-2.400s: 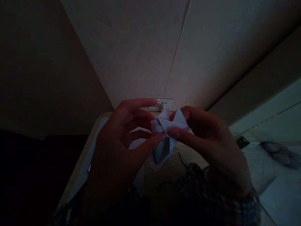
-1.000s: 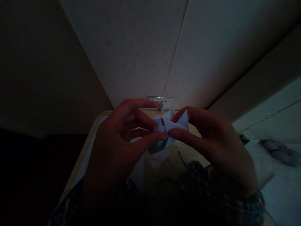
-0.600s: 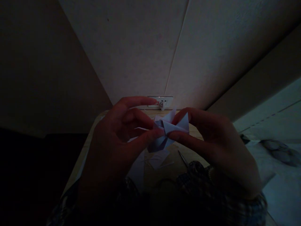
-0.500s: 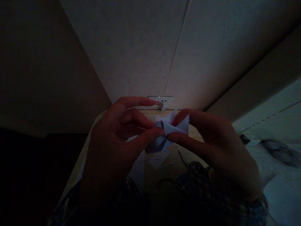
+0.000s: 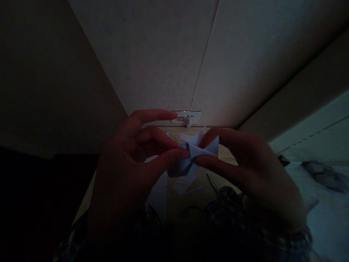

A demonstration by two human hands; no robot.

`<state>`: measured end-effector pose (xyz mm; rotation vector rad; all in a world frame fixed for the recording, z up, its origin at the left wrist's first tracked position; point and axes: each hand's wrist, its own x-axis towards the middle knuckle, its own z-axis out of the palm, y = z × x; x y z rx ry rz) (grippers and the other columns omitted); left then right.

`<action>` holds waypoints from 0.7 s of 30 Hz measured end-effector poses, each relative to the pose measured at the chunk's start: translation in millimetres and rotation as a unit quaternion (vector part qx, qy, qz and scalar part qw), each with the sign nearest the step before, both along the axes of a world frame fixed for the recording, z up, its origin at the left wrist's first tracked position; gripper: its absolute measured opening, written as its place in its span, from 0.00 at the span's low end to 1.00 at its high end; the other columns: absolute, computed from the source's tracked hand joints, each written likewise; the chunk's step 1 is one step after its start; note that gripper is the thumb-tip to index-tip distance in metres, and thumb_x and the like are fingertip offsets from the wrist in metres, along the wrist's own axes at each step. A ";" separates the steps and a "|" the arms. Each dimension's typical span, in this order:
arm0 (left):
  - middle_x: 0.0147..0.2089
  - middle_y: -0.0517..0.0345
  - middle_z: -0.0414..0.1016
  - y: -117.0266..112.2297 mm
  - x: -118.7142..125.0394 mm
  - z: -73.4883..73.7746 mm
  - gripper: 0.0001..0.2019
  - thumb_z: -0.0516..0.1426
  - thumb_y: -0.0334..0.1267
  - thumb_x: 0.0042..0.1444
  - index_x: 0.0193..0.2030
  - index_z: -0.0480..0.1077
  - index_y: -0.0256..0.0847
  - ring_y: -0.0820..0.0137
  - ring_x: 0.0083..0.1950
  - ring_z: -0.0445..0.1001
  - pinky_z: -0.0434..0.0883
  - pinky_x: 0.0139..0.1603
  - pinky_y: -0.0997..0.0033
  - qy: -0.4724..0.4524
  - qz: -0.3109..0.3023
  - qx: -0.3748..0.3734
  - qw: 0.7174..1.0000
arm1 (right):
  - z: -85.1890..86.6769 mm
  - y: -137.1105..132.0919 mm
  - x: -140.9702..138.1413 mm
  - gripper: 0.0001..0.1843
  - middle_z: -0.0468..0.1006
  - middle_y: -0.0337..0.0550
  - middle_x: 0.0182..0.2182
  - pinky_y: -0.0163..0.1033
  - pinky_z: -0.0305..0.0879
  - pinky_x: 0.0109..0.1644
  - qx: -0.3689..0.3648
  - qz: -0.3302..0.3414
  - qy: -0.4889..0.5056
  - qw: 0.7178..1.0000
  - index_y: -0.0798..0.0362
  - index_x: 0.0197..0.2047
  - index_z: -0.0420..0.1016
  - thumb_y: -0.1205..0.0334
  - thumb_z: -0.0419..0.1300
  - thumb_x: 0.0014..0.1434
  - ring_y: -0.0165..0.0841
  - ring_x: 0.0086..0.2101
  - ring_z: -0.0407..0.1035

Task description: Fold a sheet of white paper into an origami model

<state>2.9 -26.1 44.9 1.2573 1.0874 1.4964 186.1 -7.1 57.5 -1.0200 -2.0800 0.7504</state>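
Observation:
A folded piece of white paper [image 5: 202,151] with several pointed flaps is held up over the small table, between both hands. My left hand [image 5: 136,153] pinches its left side with the thumb and a finger, while the index finger stretches out above. My right hand [image 5: 245,163] grips the right side, thumb in front and fingers behind the flaps. Below the folded paper, a small paper scrap [image 5: 184,185] and thin white strips lie on the wooden tabletop. Scissors [image 5: 213,183] point up from beside my right sleeve, their handles lost in the dark.
A wall socket [image 5: 191,117] with a plug in it sits just behind the table. White paper [image 5: 159,194] lies under my left wrist. At the right is a pale surface with a grey rounded thing [image 5: 321,173] on it. The light is dim.
My left hand has shifted slightly left, its index finger drawing back from the socket. The folded paper and my right hand stay almost where they were.

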 end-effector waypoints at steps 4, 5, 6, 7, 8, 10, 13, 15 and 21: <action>0.21 0.71 0.75 -2.6 3.2 2.4 0.15 0.72 0.31 0.43 0.36 0.76 0.49 0.72 0.25 0.79 0.77 0.28 0.77 0.004 0.028 -0.012 1.000 | 1.2 -1.4 -0.3 0.08 0.78 0.32 0.29 0.31 0.64 0.37 0.010 0.008 -0.010 1.000 0.52 0.31 0.73 0.63 0.65 0.62 0.27 0.32 0.72; 0.21 0.71 0.75 -2.8 3.5 2.8 0.14 0.72 0.32 0.43 0.36 0.76 0.49 0.71 0.25 0.79 0.78 0.28 0.76 0.004 0.030 -0.015 0.999 | 1.1 -1.4 -0.2 0.09 0.79 0.32 0.29 0.31 0.64 0.37 0.010 0.009 -0.011 1.000 0.52 0.31 0.73 0.63 0.65 0.62 0.28 0.32 0.72; 0.21 0.71 0.75 -2.8 3.5 3.2 0.14 0.72 0.32 0.42 0.35 0.76 0.49 0.70 0.25 0.79 0.78 0.29 0.76 0.004 0.030 -0.017 0.999 | 1.0 -1.3 -0.1 0.09 0.79 0.32 0.29 0.32 0.64 0.37 0.008 0.008 -0.011 1.000 0.52 0.30 0.73 0.63 0.65 0.62 0.28 0.32 0.72; 0.21 0.71 0.75 -2.7 3.4 3.4 0.15 0.72 0.31 0.42 0.35 0.76 0.49 0.70 0.26 0.80 0.78 0.29 0.76 0.003 0.026 -0.018 1.000 | 0.9 -1.1 0.1 0.09 0.79 0.32 0.28 0.32 0.65 0.38 0.004 0.009 -0.008 1.000 0.52 0.30 0.73 0.62 0.64 0.63 0.29 0.32 0.72; 0.21 0.71 0.75 -2.4 3.1 3.5 0.16 0.72 0.30 0.42 0.36 0.76 0.49 0.70 0.26 0.80 0.79 0.30 0.76 0.000 0.019 -0.017 1.000 | 0.8 -0.8 0.1 0.09 0.79 0.33 0.29 0.33 0.65 0.38 -0.003 0.008 -0.004 1.000 0.51 0.30 0.73 0.62 0.64 0.63 0.29 0.32 0.72; 0.23 0.71 0.77 -1.9 2.7 3.1 0.19 0.71 0.27 0.41 0.40 0.76 0.49 0.71 0.28 0.81 0.79 0.32 0.78 -0.014 0.001 -0.019 1.000 | 1.0 -0.3 -0.5 0.10 0.79 0.34 0.29 0.35 0.66 0.39 -0.022 0.003 0.010 1.000 0.51 0.30 0.73 0.59 0.64 0.63 0.32 0.33 0.73; 0.28 0.70 0.80 -0.8 2.2 0.5 0.23 0.70 0.27 0.44 0.47 0.75 0.48 0.71 0.32 0.83 0.80 0.33 0.80 -0.022 -0.017 -0.026 0.999 | 2.0 -0.6 -2.9 0.12 0.79 0.36 0.29 0.39 0.67 0.40 -0.043 -0.020 0.029 0.998 0.49 0.29 0.73 0.55 0.65 0.62 0.36 0.34 0.75; 0.28 0.70 0.79 0.6 1.4 -2.1 0.23 0.69 0.26 0.44 0.47 0.75 0.48 0.72 0.32 0.82 0.79 0.32 0.81 -0.018 -0.026 -0.015 0.999 | 2.5 -1.5 -4.9 0.12 0.79 0.37 0.29 0.40 0.67 0.41 -0.043 -0.030 0.037 0.998 0.49 0.29 0.74 0.54 0.64 0.62 0.36 0.34 0.75; 0.23 0.72 0.73 2.1 -1.0 -1.9 0.21 0.69 0.23 0.42 0.43 0.77 0.46 0.76 0.26 0.78 0.77 0.31 0.82 0.014 -0.026 0.000 1.000 | 1.9 -0.6 -5.7 0.10 0.80 0.36 0.29 0.38 0.66 0.39 -0.045 -0.005 0.030 0.999 0.50 0.32 0.75 0.55 0.64 0.62 0.33 0.33 0.74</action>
